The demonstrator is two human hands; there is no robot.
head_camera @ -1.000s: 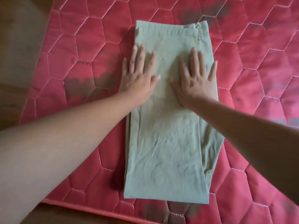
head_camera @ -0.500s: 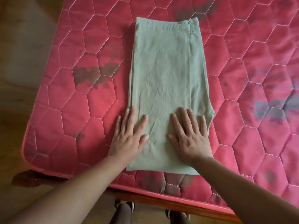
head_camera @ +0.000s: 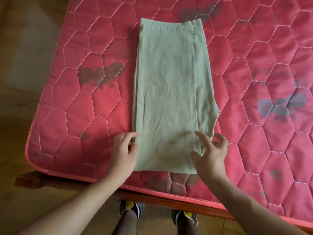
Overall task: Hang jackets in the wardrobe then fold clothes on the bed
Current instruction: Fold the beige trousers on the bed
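A pale green garment (head_camera: 171,92), folded into a long rectangle, lies flat on the red quilted mattress (head_camera: 88,106) with its near end by the front edge. My left hand (head_camera: 124,150) is at the garment's near left edge. Its fingers are loosely curled, the fingertips touch the cloth's side, and a gap shows between thumb and forefinger. My right hand (head_camera: 210,150) is over the near right corner with its fingers spread and bent, and nothing is gripped in it.
The mattress carries dark stains (head_camera: 100,75) and sits on a wooden bed frame (head_camera: 169,200). The mattress corner (head_camera: 31,155) is at the left, with wooden floor (head_camera: 22,68) beyond it. My shoes (head_camera: 132,206) stand just under the front edge.
Both hands slid down the garment from its far half to its near end. They then lifted from lying flat and moved out to the near left edge and right corner.
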